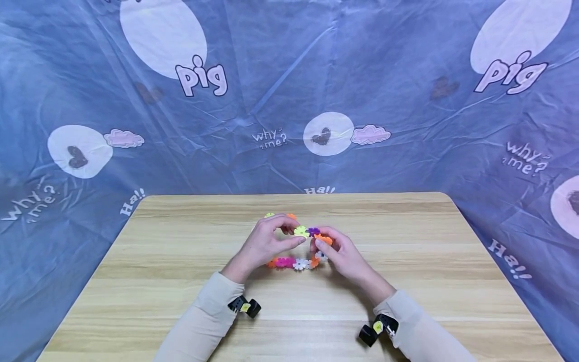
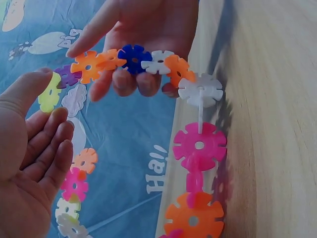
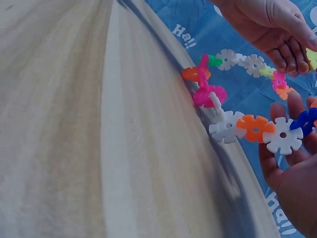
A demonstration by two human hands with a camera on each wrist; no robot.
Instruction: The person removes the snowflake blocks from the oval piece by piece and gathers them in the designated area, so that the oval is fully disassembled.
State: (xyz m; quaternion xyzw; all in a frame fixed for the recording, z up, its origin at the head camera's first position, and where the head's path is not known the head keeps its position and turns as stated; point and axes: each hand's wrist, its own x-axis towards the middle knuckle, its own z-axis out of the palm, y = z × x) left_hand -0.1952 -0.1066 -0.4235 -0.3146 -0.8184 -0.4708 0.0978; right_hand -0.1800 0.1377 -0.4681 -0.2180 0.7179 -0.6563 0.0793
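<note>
My left hand [image 1: 267, 240] pinches a yellow snowflake disc [image 2: 49, 92] between thumb and fingers. At its edge it meets a purple snowflake disc [image 1: 313, 232]; whether the two are slotted together I cannot tell. My right hand [image 1: 346, 254] grips an orange snowflake disc [image 2: 88, 67] close by, thumb on the near side. From there a chain of linked discs crosses the right fingers, including a blue disc [image 2: 134, 59] and a white disc [image 3: 283, 135]. It curves round past a pink disc [image 2: 199, 146] on the table side. Another stretch ends in an orange disc [image 2: 85, 160] beyond the left fingers.
The wooden table [image 1: 158, 301] lies under both hands, its far edge against a blue printed cloth [image 1: 289, 166]. Each wrist wears a small black camera, the left camera [image 1: 246, 305] and the right camera [image 1: 377, 329].
</note>
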